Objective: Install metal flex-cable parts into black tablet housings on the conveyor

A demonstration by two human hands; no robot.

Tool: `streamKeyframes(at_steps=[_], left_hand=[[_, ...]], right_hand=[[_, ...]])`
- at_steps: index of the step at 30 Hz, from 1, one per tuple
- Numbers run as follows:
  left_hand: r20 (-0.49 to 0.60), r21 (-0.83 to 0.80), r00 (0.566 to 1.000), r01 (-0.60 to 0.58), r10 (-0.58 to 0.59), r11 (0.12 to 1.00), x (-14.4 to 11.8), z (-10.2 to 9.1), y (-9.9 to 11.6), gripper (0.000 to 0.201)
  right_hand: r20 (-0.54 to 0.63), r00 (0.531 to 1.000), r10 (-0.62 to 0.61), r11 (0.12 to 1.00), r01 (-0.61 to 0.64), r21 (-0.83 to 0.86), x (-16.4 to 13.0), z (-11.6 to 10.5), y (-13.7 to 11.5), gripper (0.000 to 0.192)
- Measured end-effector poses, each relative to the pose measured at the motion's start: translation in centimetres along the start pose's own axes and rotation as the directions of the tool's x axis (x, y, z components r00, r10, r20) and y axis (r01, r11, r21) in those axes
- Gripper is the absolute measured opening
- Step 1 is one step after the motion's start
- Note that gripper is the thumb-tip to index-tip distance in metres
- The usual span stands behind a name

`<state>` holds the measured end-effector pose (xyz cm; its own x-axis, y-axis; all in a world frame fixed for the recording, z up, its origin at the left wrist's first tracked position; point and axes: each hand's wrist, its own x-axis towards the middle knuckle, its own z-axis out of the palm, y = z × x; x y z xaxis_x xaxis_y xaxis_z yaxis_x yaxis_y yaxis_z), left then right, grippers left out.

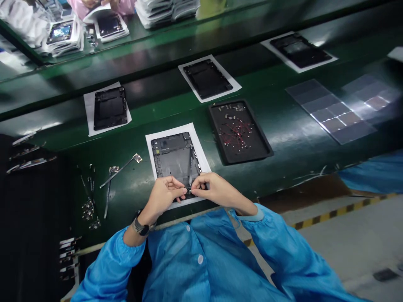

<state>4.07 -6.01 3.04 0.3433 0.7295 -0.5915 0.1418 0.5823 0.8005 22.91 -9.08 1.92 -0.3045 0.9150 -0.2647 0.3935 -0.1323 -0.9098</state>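
Note:
A black tablet housing point(171, 157) lies face up on a white sheet point(199, 147) in front of me. At its near edge both hands meet, fingertips almost touching. My left hand point(166, 191) is pinched on the small circuit board at the end of a flat ribbon cable point(191, 161). My right hand point(214, 188) pinches the same small board from the other side. The cable runs up along the right part of the housing. Fingers hide most of the board.
A black tray point(242, 156) with red wires and small parts stands to the right. Ribbon cables with boards point(121, 170) lie at left. Further tablet housings point(110, 107) rest on sheets behind. Clear plastic sheets point(330, 111) lie far right. A person's hands show at the top left.

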Motion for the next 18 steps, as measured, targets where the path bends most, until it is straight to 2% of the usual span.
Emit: streamKeyframes(at_steps=[6,13,18], left_hand=[[-0.073,0.011,0.997,-0.003,0.003,1.000,-0.3,0.3,-0.2,0.013],[0.029,-0.015,0.999,0.032,-0.031,0.999,0.1,-0.2,-0.5,0.016],[0.042,-0.025,0.998,0.056,-0.055,0.998,0.2,0.0,-0.5,0.017]], right_hand=[[-0.023,0.999,0.024,0.998,-0.025,-0.063,0.1,0.3,-0.4,0.012],[-0.018,0.999,-0.033,0.997,0.032,-0.064,-0.1,0.2,0.5,0.009],[-0.043,0.998,-0.048,0.998,0.046,-0.041,-0.2,0.2,0.8,0.009]])
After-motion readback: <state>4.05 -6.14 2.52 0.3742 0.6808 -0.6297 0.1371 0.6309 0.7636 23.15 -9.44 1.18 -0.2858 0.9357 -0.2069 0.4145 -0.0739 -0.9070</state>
